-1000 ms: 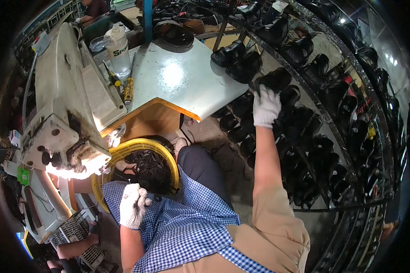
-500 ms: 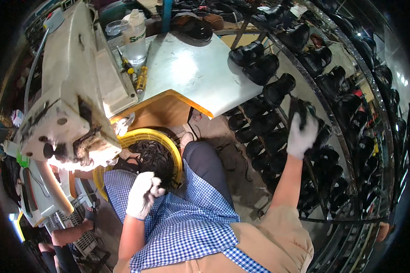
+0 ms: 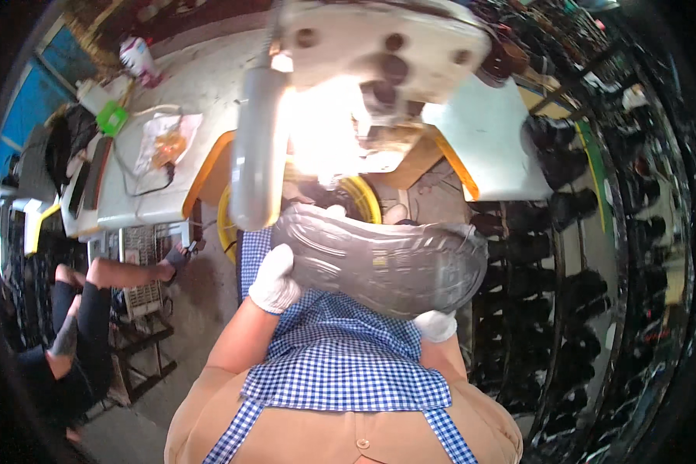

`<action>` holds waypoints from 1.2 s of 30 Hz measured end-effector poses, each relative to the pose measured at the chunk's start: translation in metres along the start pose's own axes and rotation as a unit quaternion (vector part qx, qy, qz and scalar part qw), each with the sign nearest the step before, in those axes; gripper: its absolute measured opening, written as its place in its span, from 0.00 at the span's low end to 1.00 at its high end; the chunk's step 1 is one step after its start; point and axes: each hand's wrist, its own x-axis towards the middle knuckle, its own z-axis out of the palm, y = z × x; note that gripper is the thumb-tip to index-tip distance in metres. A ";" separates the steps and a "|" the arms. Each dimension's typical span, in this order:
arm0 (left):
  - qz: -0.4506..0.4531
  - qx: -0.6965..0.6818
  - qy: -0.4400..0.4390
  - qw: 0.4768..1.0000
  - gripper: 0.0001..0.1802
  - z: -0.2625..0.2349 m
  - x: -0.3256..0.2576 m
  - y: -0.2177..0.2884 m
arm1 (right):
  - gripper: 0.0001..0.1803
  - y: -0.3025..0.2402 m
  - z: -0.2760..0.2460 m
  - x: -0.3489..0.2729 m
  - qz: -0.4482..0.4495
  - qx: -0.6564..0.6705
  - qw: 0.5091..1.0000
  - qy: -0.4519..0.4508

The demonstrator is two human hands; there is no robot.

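A large dark shoe spans the space before my chest, its grey moulded sole turned up toward me. My left hand, in a white knit glove, grips its left end from below. At the lower right edge of the sole is my right hand, gloved too, with most of its fingers hidden behind the shoe. Just beyond it hangs the head of a white machine, its lower part washed out by a bright lamp. A grey cylinder hangs beside the glare.
Racks of black shoes line the right side. Below the machine sits a yellow basket with dark pieces. A white table with yellow edging flanks it. At left, another person's leg extends near a metal-framed crate.
My right hand has come back from the rack on the right, and a shoe is now between both hands. My left hand has risen from my lap to it. The view has swung left.
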 end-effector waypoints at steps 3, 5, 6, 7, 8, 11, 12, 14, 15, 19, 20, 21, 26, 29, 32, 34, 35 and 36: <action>-0.019 0.177 -0.106 0.978 0.58 0.010 -0.002 0.017 | 0.51 0.003 -0.021 -0.004 0.054 0.014 0.998 0.039; -0.082 0.224 -0.085 0.967 0.56 0.019 0.010 0.016 | 0.51 0.000 -0.043 0.003 0.057 0.022 0.997 0.048; -0.116 0.228 -0.092 0.962 0.48 0.022 0.017 0.015 | 0.51 -0.003 -0.055 0.009 0.046 0.027 0.998 0.044; -0.091 0.243 -0.111 0.959 0.47 0.026 0.024 0.012 | 0.51 -0.005 -0.067 0.015 0.034 0.033 0.998 0.041; -0.072 0.260 -0.124 0.955 0.46 0.028 0.034 0.009 | 0.50 -0.006 -0.078 0.024 0.019 0.056 0.996 0.065; -0.112 0.267 -0.121 0.949 0.46 0.021 0.062 0.008 | 0.49 -0.009 -0.100 0.040 0.010 0.085 0.990 0.110; -0.072 0.294 -0.141 0.943 0.47 0.016 0.069 0.009 | 0.48 -0.009 -0.103 0.042 -0.008 0.085 0.989 0.117; -0.023 0.297 -0.167 0.940 0.48 0.006 0.075 0.011 | 0.50 -0.010 -0.104 0.041 -0.061 0.049 0.992 0.097; -0.029 0.297 -0.172 0.939 0.48 0.000 0.074 0.014 | 0.51 -0.009 -0.102 0.041 -0.069 0.035 0.994 0.076; -0.059 0.249 -0.185 0.949 0.49 -0.009 0.073 0.017 | 0.55 -0.015 -0.090 0.034 -0.082 -0.002 0.996 0.043; -0.075 0.227 -0.184 0.953 0.49 -0.008 0.072 0.018 | 0.54 -0.018 -0.086 0.033 -0.085 -0.023 0.996 0.034; -0.069 0.229 -0.178 0.954 0.49 -0.007 0.071 0.018 | 0.54 -0.020 -0.083 0.035 -0.090 -0.045 0.995 0.026; -0.062 0.182 -0.114 0.975 0.50 0.000 0.054 0.031 | 0.52 -0.029 -0.057 0.049 -0.023 -0.084 0.996 -0.025; -0.027 0.125 -0.048 0.991 0.53 0.000 0.035 0.043 | 0.51 -0.021 -0.029 0.060 0.018 -0.077 0.996 -0.048; 0.063 0.131 -0.076 0.986 0.38 -0.006 0.020 0.055 | 0.48 -0.003 0.000 0.070 0.052 -0.038 0.996 -0.059; 0.040 -0.025 -0.011 0.999 0.33 -0.012 0.009 0.066 | 0.46 0.011 0.017 0.073 0.033 -0.074 0.990 -0.111; 0.008 -0.124 0.048 0.991 0.35 -0.016 0.004 0.073 | 0.47 0.017 0.023 0.075 0.014 -0.097 0.982 -0.163; 0.007 -0.118 -0.005 0.993 0.38 -0.022 0.005 0.080 | 0.48 0.024 0.030 0.072 0.043 -0.061 0.985 -0.157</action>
